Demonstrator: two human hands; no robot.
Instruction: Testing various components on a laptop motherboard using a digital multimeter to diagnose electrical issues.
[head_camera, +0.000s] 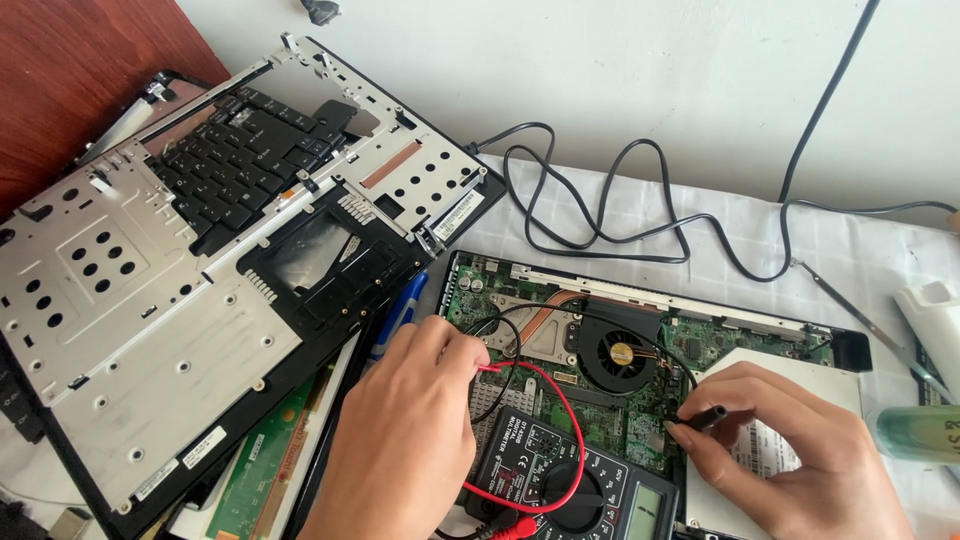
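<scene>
head view: two hands, left hand (415, 400) pinching one red probe (492, 369), right hand (790, 440) pinching one black probe (706, 416).

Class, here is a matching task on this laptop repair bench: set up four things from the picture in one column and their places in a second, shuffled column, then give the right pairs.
Things:
1. fan
2. multimeter
3. black probe
4. keyboard panel

Places:
A. in the right hand
B. propped up at the left
C. in the middle of the green board
D. at the bottom, between the hands

Pairs: 1-C, 2-D, 3-A, 4-B
</scene>
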